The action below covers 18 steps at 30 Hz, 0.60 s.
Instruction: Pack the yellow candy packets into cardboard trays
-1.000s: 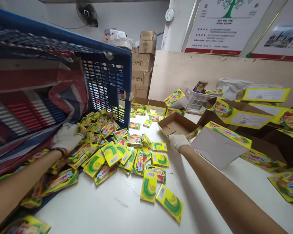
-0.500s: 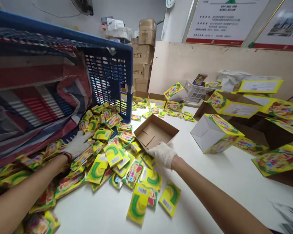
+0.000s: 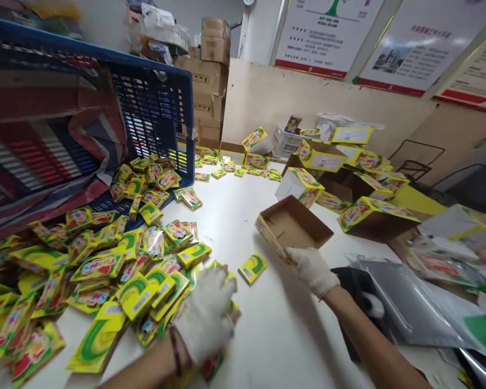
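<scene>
My right hand [image 3: 312,270], in a white glove, grips the near edge of an open brown cardboard box [image 3: 294,227] held tilted above the white table [image 3: 283,335]. My gloved left hand [image 3: 208,313] lies closed over several yellow-green packets [image 3: 146,270] at the near edge of a large pile. One single packet [image 3: 252,267] lies apart between my two hands. The pile spills from a tipped blue plastic crate [image 3: 154,119] lined with striped red-blue sheeting.
Printed yellow cartons [image 3: 364,213], some open, crowd the back right of the table. A small white basket [image 3: 287,143] stands by the beige partition. Brown shipping boxes [image 3: 210,70] are stacked behind. Grey and black plastic bags [image 3: 405,308] lie at the right.
My right hand has carried the brown box to the right and nearer. My left hand has swept back from the crate to the near edge of the pile, closing over packets. The camera has turned right.
</scene>
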{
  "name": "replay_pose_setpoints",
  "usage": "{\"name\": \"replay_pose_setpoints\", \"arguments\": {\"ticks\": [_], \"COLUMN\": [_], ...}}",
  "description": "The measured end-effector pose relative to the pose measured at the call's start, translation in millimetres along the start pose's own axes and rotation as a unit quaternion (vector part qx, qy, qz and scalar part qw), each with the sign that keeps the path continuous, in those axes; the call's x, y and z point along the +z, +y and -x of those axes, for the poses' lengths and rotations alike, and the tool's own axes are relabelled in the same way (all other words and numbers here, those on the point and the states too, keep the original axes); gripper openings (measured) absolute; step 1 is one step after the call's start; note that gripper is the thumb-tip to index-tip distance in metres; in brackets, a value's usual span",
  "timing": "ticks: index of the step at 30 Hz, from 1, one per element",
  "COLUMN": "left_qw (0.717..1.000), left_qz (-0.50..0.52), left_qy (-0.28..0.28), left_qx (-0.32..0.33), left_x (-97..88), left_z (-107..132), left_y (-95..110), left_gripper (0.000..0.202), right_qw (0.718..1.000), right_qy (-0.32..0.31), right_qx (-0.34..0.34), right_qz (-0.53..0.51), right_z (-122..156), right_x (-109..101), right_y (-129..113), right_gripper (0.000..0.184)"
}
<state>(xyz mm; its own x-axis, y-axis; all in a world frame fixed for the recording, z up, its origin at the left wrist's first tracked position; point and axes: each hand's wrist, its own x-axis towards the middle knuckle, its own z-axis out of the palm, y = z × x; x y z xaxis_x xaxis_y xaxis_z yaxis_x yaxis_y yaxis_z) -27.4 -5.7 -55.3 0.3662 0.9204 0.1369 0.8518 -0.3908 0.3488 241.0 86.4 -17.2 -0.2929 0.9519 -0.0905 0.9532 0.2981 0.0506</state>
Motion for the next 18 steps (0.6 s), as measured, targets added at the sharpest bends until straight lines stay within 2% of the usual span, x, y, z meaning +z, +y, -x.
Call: {"name": "replay_pose_setpoints", "arguments": {"ticks": [2, 3, 5, 7, 10, 13, 15, 17, 18], "left_qw": [0.996, 0.993, 0.987, 0.987, 0.994, 0.998, 0.998, 0.995, 0.993], "left_qz": [-0.036, -0.051, -0.078, -0.096, -0.085, -0.038, -0.031, -0.051, -0.054], "left_qy": [-0.076, -0.108, -0.142, -0.13, -0.063, -0.008, -0.021, -0.076, -0.103], "left_qx": [-0.005, -0.001, 0.007, 0.015, 0.03, 0.045, 0.044, 0.031, 0.019], "left_x": [31.6, 41.6, 47.8, 38.8, 16.5, 9.1, 15.4, 24.5, 27.9], "left_z": [12, 16, 21, 25, 29, 21, 7, -6, -10], "left_y": [33, 38, 26, -1, -31, -26, -9, 6, 11], "left_gripper": [0.065, 0.069, 0.06, 0.051, 0.031, 0.016, 0.036, 0.063, 0.068], "right_qw": [0.998, 0.997, 0.995, 0.994, 0.995, 0.997, 0.997, 0.996, 0.995], "right_qy": [-0.044, -0.062, -0.086, -0.098, -0.093, -0.073, -0.064, -0.048, -0.028], "right_qx": [0.011, 0.003, -0.024, -0.043, -0.041, -0.02, -0.025, -0.047, -0.056], "right_qz": [0.04, 0.047, 0.043, 0.024, -0.012, -0.012, -0.017, -0.05, -0.077], "right_z": [18, 27, 45, 63, 90, 117, 132, 147, 153], "right_x": [2, 4, 7, 11, 20, 29, 32, 32, 32], "right_y": [-11, -19, -36, -48, -52, -45, -36, -27, -23], "right_gripper": [0.022, 0.021, 0.021, 0.022, 0.025, 0.029, 0.031, 0.029, 0.027]}}
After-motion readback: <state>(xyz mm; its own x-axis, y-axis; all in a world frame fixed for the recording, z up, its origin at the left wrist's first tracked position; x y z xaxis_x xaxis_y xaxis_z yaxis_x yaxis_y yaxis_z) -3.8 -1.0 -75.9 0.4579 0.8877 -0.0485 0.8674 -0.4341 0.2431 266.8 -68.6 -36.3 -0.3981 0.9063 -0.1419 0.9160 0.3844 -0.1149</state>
